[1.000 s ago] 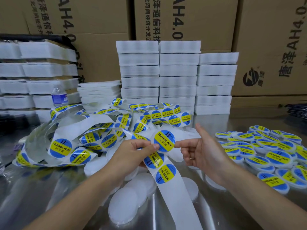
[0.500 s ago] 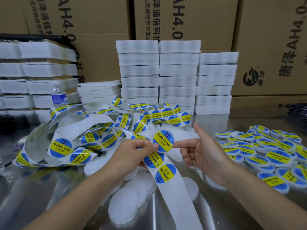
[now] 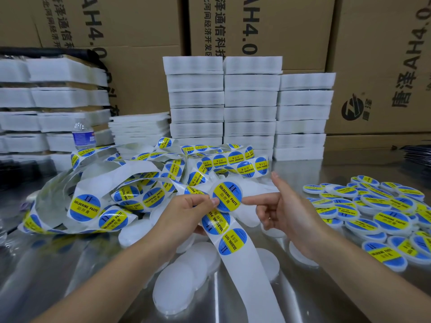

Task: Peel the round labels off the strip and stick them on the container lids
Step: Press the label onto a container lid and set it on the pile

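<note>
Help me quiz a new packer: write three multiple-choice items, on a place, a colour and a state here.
1. Where on the table do the labelled lids lie? A far left B on a shelf C right side
2. The round labels are: A blue and yellow B red and white C green and black
3. The left hand: A lies flat B pinches the raised label C grips a pen
Key: C, the pile lies at the right; A, blue discs with yellow bands; B, its thumb presses that label's edge.
</note>
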The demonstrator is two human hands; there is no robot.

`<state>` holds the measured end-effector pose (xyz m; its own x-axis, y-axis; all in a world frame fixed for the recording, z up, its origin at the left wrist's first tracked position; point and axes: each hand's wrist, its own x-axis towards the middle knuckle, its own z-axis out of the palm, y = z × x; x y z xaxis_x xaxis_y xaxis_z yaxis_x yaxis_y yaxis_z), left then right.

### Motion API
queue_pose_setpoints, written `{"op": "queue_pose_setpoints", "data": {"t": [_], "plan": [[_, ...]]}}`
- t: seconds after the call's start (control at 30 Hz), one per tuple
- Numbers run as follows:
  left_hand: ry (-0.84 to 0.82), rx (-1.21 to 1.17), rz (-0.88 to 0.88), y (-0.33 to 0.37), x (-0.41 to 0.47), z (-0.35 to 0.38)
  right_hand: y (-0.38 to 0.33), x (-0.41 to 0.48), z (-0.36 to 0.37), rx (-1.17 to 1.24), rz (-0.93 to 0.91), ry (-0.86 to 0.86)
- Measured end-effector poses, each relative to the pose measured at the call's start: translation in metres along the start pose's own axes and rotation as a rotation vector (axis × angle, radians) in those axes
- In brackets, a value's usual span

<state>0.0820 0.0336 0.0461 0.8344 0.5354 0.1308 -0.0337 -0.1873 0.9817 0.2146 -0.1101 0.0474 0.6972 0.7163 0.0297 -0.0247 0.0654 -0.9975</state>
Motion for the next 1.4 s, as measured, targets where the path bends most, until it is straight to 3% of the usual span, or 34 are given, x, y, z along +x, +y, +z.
{"op": "queue_pose_setpoints", "data": {"t": [0.27,0.37,0.53,0.73,1.07,1.4], "plan": [[0.046,-0.067,0.006,0.006,-0.001,-0.005,-0.012,0.006,-0.021,0.121,-0.15,0.233],[-0.002,-0.06,0.0,0.005,-0.002,-0.002,-0.005,0.004,-0.012,-0.064,-0.232,0.181],[-0.09,-0.023,0.013,0.004,-0.005,0.002,0.019,-0.006,0.011,-0.39,-0.392,-0.077],[-0.214,0.086,0.056,0.001,-0.01,0.008,0.026,-0.009,0.013,-0.623,-0.47,-0.105],[-0.241,0.177,0.026,-0.001,-0.01,0.01,0.022,-0.01,0.011,-0.705,-0.41,-0.066],[-0.263,0.12,0.038,0.0,-0.012,0.01,0.02,-0.007,0.011,-0.761,-0.44,0.008]]}}
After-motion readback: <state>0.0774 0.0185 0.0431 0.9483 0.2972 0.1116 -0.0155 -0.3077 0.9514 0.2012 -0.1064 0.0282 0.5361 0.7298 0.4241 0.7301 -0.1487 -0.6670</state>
